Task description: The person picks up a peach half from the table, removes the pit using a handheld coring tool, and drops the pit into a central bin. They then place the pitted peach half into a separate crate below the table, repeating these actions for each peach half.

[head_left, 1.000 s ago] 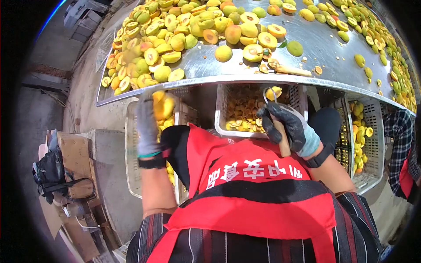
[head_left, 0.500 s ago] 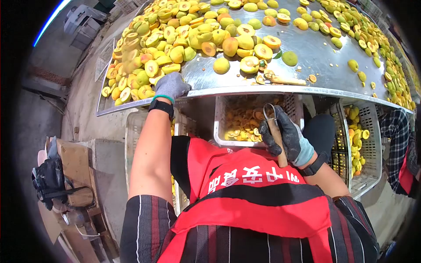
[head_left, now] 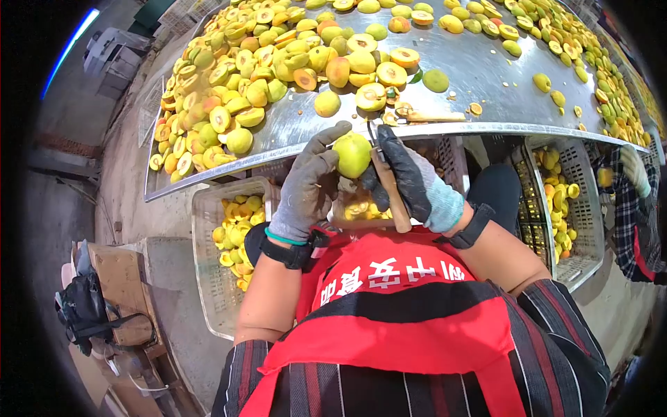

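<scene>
My left hand (head_left: 303,191), in a grey glove, grips a yellow-green peach (head_left: 353,156) just in front of the table edge. Beside it, my right hand (head_left: 420,187), in a black-and-light-blue glove, is wrapped round the wooden handle of a pitting tool (head_left: 393,194). The tool's metal end points up close to the peach; whether it touches the fruit I cannot tell. Beyond my hands, a heap of peaches (head_left: 257,90), many halved with the pit showing, covers the left part of the metal table (head_left: 486,111).
A second wooden-handled tool (head_left: 434,117) lies near the table edge among scraps. Below, a left crate (head_left: 208,292) and a right crate (head_left: 587,236) hold cut fruit. A co-worker's gloved hand (head_left: 633,170) is at far right. A black bag (head_left: 87,306) rests on cardboard at left.
My left hand has come back from the heap with a peach and is now in front of my body. The right hand has moved up and left with the pitting tool, meeting it.
</scene>
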`<state>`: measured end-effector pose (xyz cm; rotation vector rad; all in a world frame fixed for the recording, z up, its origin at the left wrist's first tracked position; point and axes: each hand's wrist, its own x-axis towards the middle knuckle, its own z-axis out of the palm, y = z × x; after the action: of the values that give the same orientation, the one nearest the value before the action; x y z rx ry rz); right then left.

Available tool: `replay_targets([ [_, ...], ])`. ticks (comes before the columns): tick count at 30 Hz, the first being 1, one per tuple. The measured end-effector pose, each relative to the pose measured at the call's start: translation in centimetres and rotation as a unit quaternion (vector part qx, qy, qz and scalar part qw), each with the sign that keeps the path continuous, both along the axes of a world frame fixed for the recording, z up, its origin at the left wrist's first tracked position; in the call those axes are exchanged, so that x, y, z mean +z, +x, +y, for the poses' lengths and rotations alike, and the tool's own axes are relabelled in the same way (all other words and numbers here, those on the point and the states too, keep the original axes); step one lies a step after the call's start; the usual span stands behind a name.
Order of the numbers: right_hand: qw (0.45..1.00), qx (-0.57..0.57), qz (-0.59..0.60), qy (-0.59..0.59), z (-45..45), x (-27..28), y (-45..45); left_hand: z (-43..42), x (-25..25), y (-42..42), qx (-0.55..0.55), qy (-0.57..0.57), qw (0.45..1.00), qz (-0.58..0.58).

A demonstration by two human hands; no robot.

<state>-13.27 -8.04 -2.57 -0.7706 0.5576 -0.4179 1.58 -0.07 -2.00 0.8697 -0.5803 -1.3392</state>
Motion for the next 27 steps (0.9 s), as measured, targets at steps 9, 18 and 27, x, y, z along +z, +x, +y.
replay_targets([
  [9,0.958,0.084,0.019,-0.274,0.3,-1.1,-0.4,0.9,-2.2,-2.2,0.065,0.068,0.988,0.125],
  [18,0.897,0.136,0.210,-0.365,1.1,0.2,-1.0,1.7,-1.6,-2.3,0.030,0.013,0.984,0.175],
  [27,0.829,0.170,0.121,-0.518,1.7,1.9,-1.7,1.8,-1.1,-4.0,0.090,-0.005,0.995,0.046],
])
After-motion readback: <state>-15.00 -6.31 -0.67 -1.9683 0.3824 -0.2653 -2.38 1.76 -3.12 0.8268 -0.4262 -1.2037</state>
